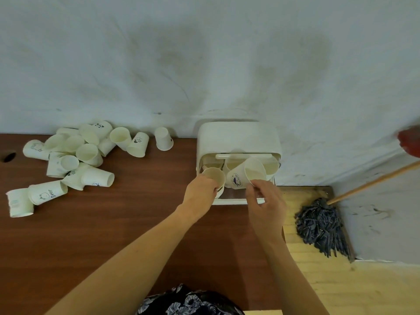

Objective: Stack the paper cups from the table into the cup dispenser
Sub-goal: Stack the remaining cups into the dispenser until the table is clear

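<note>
While both hands work at the front of the cup dispenser (238,137), things could go wrong fast. The left hand (201,192) has its grip closed around a plain paper cup (213,176), held low at the dispenser's left opening. The right hand (266,201) pinches the rim of a tilted cup (247,173) with just its fingertips (251,189). That cup leans to the left, with its open mouth facing us. A thin pinch like that could slip, and the cup might drop or roll off the brown surface (136,223) to the floor on the right. The two cups are just beside each other, so they could bump. If a cup goes in crooked, I think it may jam and not sit inside the others. A hard squeeze would dent it, because paper is soft.

Each cup is small, white and light. The tilted one has a little dark picture on its side. More cups seem to sit inside the dispenser already. A big messy pile of cups (75,160) lies well apart on the left of the surface, most on their sides, some with small drawings. So a lot of the job is left.
</note>
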Action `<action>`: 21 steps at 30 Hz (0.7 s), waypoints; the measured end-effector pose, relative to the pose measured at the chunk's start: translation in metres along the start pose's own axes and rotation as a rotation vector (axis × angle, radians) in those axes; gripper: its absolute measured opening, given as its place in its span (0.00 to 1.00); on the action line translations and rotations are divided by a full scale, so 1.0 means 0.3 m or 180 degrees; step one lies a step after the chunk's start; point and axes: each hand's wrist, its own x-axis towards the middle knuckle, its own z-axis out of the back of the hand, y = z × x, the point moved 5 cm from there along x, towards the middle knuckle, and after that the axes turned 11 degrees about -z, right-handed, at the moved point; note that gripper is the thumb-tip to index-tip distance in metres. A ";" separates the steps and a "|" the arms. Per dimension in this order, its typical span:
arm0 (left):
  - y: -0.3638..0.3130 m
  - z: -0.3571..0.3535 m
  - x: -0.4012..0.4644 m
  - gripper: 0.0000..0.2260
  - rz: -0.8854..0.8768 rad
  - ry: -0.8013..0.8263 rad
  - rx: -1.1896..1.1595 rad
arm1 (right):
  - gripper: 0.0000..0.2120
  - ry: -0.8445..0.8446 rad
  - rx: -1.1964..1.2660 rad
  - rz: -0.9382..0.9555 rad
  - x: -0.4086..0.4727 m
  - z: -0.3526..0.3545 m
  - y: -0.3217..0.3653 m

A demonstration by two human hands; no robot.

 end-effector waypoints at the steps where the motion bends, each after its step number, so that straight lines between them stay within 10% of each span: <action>1: 0.007 -0.014 0.001 0.08 0.0023 0.0034 -0.0020 | 0.07 0.0110 -0.0027 0.0045 0.002 -0.011 0.001; 21: 0.142 0.078 -0.122 0.06 0.0378 -0.0716 -0.0353 | 0.08 0.1350 -0.1485 0.0756 0.022 -0.322 0.006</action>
